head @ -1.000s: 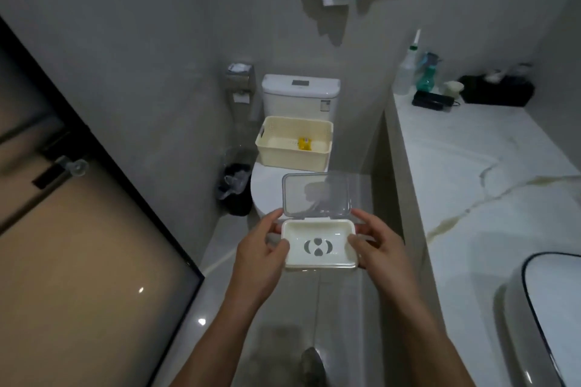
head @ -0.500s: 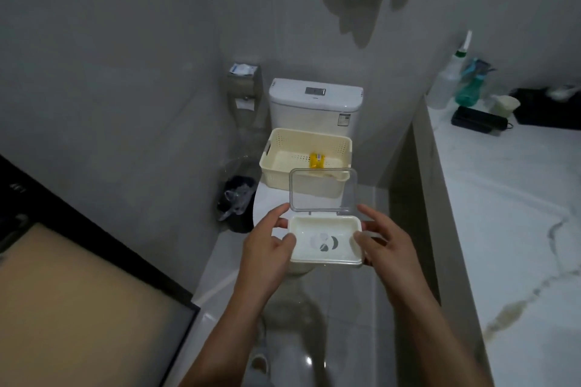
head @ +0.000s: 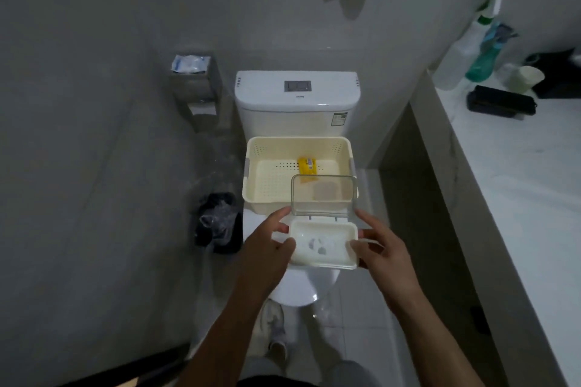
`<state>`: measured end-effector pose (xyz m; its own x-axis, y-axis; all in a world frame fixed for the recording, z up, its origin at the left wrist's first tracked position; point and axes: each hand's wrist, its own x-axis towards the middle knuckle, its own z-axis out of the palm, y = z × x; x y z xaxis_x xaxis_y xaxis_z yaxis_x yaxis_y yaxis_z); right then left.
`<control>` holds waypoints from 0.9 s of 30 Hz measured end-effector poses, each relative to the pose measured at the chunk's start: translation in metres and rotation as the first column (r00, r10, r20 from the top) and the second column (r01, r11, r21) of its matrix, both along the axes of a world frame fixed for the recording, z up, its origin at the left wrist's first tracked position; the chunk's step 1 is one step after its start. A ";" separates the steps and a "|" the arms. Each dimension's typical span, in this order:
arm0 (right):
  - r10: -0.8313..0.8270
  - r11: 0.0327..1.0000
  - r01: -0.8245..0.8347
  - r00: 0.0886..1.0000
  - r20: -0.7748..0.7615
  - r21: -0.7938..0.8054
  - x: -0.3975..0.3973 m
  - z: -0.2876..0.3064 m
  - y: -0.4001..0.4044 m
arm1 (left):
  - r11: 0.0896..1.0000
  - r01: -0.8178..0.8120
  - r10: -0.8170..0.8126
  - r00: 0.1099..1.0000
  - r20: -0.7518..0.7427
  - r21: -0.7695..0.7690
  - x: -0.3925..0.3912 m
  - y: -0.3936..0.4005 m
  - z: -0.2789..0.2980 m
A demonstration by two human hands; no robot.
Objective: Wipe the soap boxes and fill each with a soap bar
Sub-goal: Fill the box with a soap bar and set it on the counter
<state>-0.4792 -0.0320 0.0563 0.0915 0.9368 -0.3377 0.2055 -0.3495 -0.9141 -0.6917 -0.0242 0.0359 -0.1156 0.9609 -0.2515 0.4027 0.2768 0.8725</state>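
Over the closed toilet seat (head: 294,292), held in both hands: one white soap box (head: 323,243), hinged clear lid (head: 323,195) standing open and upright at its far edge. Tray holds no bar; only a grey drain pattern shows at its bottom.

Left hand (head: 267,248): thumb curled over the near-left rim, fingers beneath and along the left side. Right hand (head: 382,248): thumb against the right rim, fingers reaching up beside the lid's hinge end. Both grip the box; neither holds anything else.

Behind the box, resting on the seat against the cistern (head: 297,104): cream perforated basket (head: 297,166), containing one yellow wrapped item (head: 307,165), probably a soap bar, partly seen through the lid.

Change noted: a second ago the box was held well short of the toilet, with a dark door frame at left; the view has since closed in and now looks almost straight down, so the box hangs just in front of the basket. The grip and the open lid are as before.

Bearing on task: box looks ready for filling, and the yellow bar is within reach. Likely next need is one hand freed to lift it out. Whether wiping is finished cannot be told.

Also present: marble tabletop (head: 518,185) at right with spray bottles (head: 471,50); lined bin (head: 217,223) on the floor at left.
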 end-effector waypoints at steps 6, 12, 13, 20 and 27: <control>-0.058 0.992 0.066 0.996 0.067 -0.111 -0.041 -0.061 0.041 | 0.993 0.044 -0.043 0.999 0.009 -0.107 -0.034 0.045 -0.067; -0.159 0.944 0.186 0.980 0.121 -0.273 -0.054 -0.144 0.066 | 0.987 -0.009 0.005 1.000 -0.025 -0.161 -0.035 0.061 -0.142; -0.187 0.931 0.213 0.976 0.114 -0.297 -0.054 -0.158 0.070 | 0.985 -0.014 0.010 1.000 -0.026 -0.171 -0.033 0.063 -0.154; -0.216 0.900 0.255 0.965 0.146 -0.354 -0.046 -0.247 0.088 | 0.971 -0.052 0.042 0.998 -0.045 -0.233 -0.020 0.074 -0.228; -0.148 0.934 0.229 0.947 0.286 -0.274 -0.041 -0.302 0.110 | 0.952 -0.163 0.142 0.985 -0.095 -0.259 0.000 0.095 -0.281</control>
